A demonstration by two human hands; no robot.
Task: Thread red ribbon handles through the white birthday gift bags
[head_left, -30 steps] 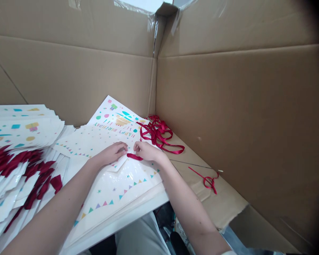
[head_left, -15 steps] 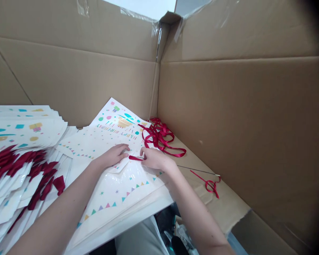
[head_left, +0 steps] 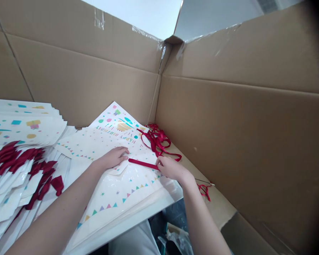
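Note:
My left hand (head_left: 115,157) lies open on a white party sheet (head_left: 106,141) printed with coloured dots and "Happy Birthday", its fingers resting on the surface. From just beyond its fingertips a red ribbon (head_left: 142,163) runs taut to my right hand (head_left: 171,168), whose fingers are pinched on the ribbon's end. A thin metal rod (head_left: 203,181) sticks out behind the right wrist; whether that hand also grips it is hidden. Beneath both hands is another printed sheet (head_left: 117,191) with a shiny surface and a bunting border.
Loose red ribbon (head_left: 161,141) lies tangled past the right hand, and a smaller piece (head_left: 204,191) lies by the rod. Stacked printed sheets (head_left: 23,124) and white pieces with red ribbon ends (head_left: 26,159) fill the left. Tall cardboard walls (head_left: 228,117) meet in a corner ahead.
My right hand has moved right, drawing a longer stretch of red ribbon out from beside the left hand. The rod has shifted with it. The left hand stays nearly in place.

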